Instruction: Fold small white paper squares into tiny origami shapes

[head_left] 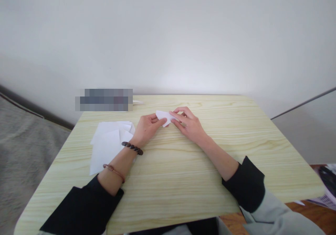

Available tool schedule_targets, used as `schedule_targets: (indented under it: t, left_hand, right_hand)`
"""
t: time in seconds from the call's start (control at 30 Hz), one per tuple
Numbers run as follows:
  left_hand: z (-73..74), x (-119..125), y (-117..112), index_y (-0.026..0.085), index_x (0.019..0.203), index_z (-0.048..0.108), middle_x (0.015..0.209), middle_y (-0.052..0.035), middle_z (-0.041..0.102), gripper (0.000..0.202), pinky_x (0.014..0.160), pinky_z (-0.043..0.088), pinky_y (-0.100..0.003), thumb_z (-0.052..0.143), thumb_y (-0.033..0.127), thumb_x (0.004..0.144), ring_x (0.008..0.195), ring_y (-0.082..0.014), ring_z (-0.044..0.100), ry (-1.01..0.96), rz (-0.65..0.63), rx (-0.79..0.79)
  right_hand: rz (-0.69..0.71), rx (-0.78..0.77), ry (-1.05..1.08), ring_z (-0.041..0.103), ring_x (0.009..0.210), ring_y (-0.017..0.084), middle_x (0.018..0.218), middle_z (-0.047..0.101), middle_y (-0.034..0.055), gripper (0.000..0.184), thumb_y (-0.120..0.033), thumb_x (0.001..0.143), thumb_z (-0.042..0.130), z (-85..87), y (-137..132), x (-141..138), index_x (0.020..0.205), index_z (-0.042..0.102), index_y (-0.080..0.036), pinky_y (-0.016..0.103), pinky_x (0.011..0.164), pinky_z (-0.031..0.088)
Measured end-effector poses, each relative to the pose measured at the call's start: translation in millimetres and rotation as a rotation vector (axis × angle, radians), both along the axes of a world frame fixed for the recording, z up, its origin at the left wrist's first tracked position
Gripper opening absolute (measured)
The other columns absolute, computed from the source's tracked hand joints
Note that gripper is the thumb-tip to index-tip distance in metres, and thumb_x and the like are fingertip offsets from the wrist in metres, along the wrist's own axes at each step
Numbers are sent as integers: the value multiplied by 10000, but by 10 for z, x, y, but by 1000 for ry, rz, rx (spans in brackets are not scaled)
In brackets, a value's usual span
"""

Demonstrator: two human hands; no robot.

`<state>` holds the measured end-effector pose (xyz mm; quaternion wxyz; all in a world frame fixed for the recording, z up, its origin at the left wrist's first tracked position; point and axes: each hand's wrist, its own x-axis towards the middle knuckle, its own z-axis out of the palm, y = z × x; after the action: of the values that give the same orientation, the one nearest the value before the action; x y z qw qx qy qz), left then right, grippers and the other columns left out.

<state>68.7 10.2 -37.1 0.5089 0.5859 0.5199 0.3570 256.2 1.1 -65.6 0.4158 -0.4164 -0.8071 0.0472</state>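
Both hands pinch one small folded paper [164, 116] between them, just above the table [183, 172], near the middle of its far half. Left hand [147, 127] closes on the paper's near left edge, thumb on top and pointing right, the other fingers curled beneath, the back of the hand turned towards the camera. Right hand [189, 125] closes on the right side: the forefinger lies straight along the top of the fold, pointing left, while the remaining fingers arch loosely behind it. Whether its thumb is under the paper cannot be told. The two forearms run in from the near corners and meet at the paper in a shallow V, the wrists low over the wood.

The paper is white, thin and matte, creased into a small pointed shape with crisp edges. The table is pale yellow wood with long straight grain, a smooth top and rounded corners. Flat white sheets [109, 146] lie overlapping just left of the left wrist, partly under the forearm. A bracelet [132, 148] of dark round beads circles that wrist, and a thin reddish cord [114, 170] sits further up the arm. Black sleeves [245, 184] are pushed back from both forearms. Behind the table stands a plain white wall [168, 35].
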Motion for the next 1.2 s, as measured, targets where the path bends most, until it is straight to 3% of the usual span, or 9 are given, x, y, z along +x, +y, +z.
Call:
schedule_targets:
  t: [0.33,0.7,0.97,1.2]
  left_hand:
    - [68,10,0,148,815,734,792,-34,743,239,695,508,-250,677,358,717,783,-205,675,83,32,24]
    - [30,7,2,153,892,728,849,-36,745,310,717,502,-254,685,399,707,810,-207,676,66,20,18]
    - [24,-7,4,150,948,683,828,-36,746,375,649,484,-238,681,434,704,784,-202,675,45,0,-2]
    - [37,0,0,164,902,604,772,-31,738,325,529,434,-204,672,418,713,638,-154,649,17,16,-28]
  right_hand:
    - [-13,1,-101,588,826,136,1113,583,84,336,-276,927,443,15,-7,-3,1221,583,-197,279,773,530]
    - [-26,-6,-131,583,938,166,1118,593,87,333,-291,929,441,14,-2,-3,1221,578,-211,305,835,520]
    - [-42,-26,-46,601,884,156,1033,610,79,260,-298,913,473,17,-7,-25,1098,634,-211,284,784,524]
    - [-49,-147,146,603,667,104,1009,649,63,270,-350,894,505,-40,34,-11,1086,621,-201,223,584,522]
